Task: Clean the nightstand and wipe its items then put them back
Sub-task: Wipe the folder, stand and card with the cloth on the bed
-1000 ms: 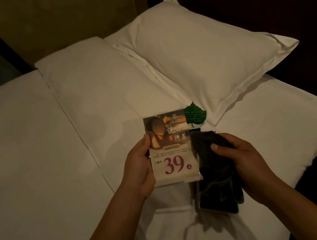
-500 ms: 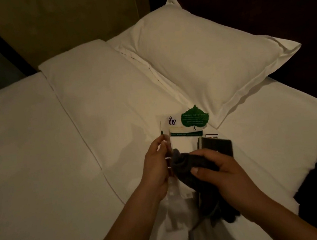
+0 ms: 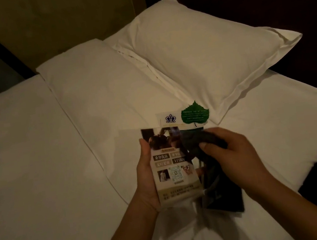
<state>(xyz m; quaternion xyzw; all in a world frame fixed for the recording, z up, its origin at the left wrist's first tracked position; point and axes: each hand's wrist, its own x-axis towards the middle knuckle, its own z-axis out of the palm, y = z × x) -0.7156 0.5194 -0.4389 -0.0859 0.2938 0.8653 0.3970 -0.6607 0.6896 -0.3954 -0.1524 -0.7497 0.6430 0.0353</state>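
- I judge the step in hand as wiping one nightstand item: my left hand (image 3: pixel 147 177) is curled around the left edge of a glossy printed advertising card with photos and a QR code (image 3: pixel 174 169), thumb on its face, holding it up over the bed.
- My right hand (image 3: pixel 231 154) is closed around a bunched dark grey cleaning cloth (image 3: pixel 200 144), pressing it against the card's upper right part; the cloth's loose end hangs down along the card's right edge.
- Under the hanging cloth, just right of the card, lies a flat black rectangular object (image 3: pixel 228 200); I cannot tell what it is.
- Just beyond the card's top edge, a small white paper card with a blue crest (image 3: pixel 170 118) and a green leaf-shaped paper tag (image 3: pixel 195 113) rest on the sheet, touching each other.
- The next move, as I read it, calls for drawing the cloth down the card's face while the left hand keeps it flat; then the card should go with the other items until the nightstand is ready.
- The nightstand itself is not in view.
- The surface beneath the card is a white-sheeted bed (image 3: pixel 41 172), smooth but creased right under my wrists.
- Two white pillows (image 3: pixel 205 51) lie beyond the card, against a dull olive headboard wall (image 3: pixel 63 16).
- The room is dim, with dark floor to the right of the card.
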